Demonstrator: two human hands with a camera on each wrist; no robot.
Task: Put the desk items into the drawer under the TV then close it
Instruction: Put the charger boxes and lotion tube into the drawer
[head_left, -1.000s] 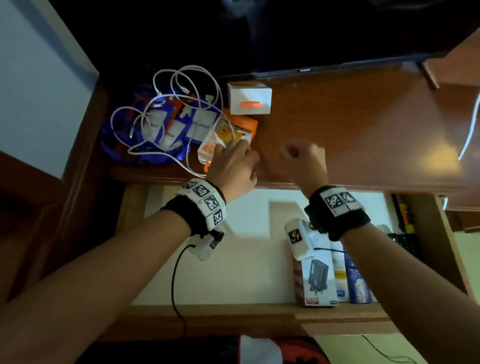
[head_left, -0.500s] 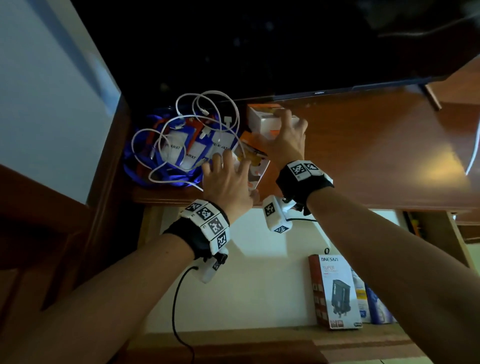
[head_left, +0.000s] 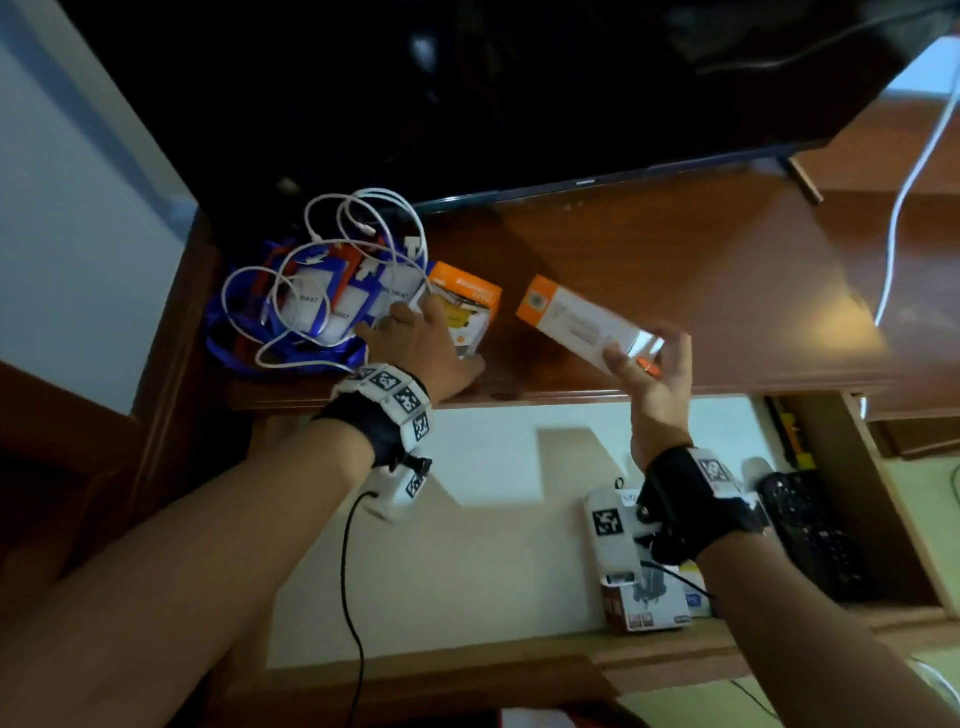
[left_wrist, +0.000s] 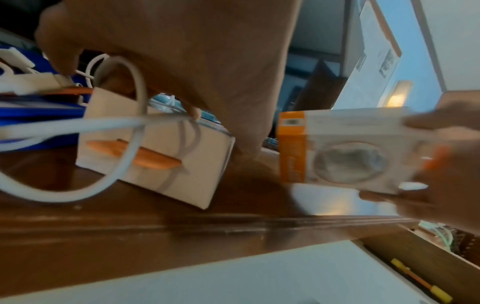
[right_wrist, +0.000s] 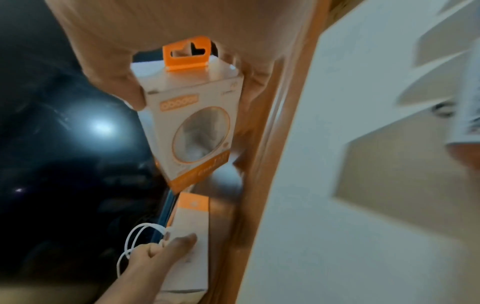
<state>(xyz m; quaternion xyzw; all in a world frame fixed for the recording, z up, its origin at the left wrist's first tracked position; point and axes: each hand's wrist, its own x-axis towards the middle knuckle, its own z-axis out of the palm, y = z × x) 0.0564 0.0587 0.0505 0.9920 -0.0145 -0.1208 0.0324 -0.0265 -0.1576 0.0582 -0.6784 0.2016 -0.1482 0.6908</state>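
My right hand (head_left: 649, 358) grips a white box with orange ends and a round window (head_left: 582, 322) (right_wrist: 194, 131), held tilted above the desk's (head_left: 675, 249) front edge. My left hand (head_left: 421, 338) lies over a second orange-and-white box (head_left: 467, 306) (left_wrist: 155, 152) on the desk, with the thumb at its near side and the fingers curled over its far side. A white cable (head_left: 358, 223) loops across that box and over a heap of blue lanyards with badges (head_left: 311, 306) to the left. Below the desk, the drawer (head_left: 467, 519) is pulled out, its white floor bare on the left.
The dark TV (head_left: 467, 78) stands at the back of the desk. In the drawer's right end are a charger box (head_left: 644, 603) and a black remote (head_left: 810, 530). Another white cable (head_left: 904, 208) hangs at the far right. The desk's right half holds nothing.
My right hand took the white box from beside the TV and lifted it toward the desk's front. My left hand closed over the second box.
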